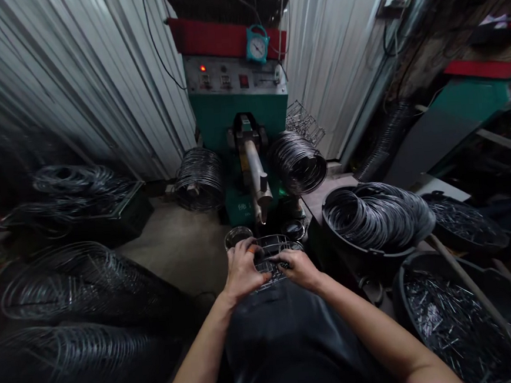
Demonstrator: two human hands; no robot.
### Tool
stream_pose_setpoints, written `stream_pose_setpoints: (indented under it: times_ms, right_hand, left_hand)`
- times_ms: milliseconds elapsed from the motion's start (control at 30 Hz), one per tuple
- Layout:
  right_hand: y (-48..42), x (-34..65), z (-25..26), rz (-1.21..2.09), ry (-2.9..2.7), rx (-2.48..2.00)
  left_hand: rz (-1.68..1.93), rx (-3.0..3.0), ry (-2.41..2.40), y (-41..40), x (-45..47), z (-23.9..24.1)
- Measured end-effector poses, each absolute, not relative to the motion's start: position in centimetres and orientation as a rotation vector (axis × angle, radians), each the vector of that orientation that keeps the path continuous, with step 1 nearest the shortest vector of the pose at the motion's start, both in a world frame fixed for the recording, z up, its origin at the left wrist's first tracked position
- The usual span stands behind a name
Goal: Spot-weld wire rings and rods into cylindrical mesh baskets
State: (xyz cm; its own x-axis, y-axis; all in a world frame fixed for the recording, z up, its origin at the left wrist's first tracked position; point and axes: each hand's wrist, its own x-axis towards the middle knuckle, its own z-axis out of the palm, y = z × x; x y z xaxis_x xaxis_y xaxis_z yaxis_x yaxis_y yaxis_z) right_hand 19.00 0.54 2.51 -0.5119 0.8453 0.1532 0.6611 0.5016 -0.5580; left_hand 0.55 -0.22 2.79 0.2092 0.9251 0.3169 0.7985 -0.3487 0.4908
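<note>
A round wire rack of thin metal rods sits over my lap, in front of the welding machine's arm. My left hand is closed on the rack's left side, with orange wrapping on a finger. At the right side, my right hand is curled with its fingers pinched over the rack's middle. Something dark and thin shows at those fingers, too small and blurred to name. The machine's electrode tip is just beyond the rack and apart from both hands.
Wire ring coils hang left and right of the green machine. To the right stand a tub of wire rings and a tub of short rods. Stacked wire hoops stand at left. A dark apron covers my lap.
</note>
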Motion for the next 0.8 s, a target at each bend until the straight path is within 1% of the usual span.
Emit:
stream_pose_setpoints:
  times_ms: [133,267,333,567,800]
  right_hand:
    - [0.4,18.5,2.6,0.582,-2.367,-1.334]
    - [0.5,19.1,2.7,0.714,-2.415,-1.192]
    - [0.5,19.4,2.9,0.725,-2.45,-1.108]
    - [0.5,19.1,3.7,0.635,-2.548,-1.18]
    - [1.3,18.9,2.7,0.593,-2.514,-1.168]
  left_hand:
    - [0.828,2.304,1.632,-0.2,0.6,2.9]
    - [0.84,2.293,1.627,0.0,0.4,2.5]
    - [0.866,2.269,1.62,0.1,0.2,2.3]
    - [0.927,2.158,1.603,0.5,0.2,2.1]
    - [0.954,2.162,1.534,1.4,-0.1,1.4]
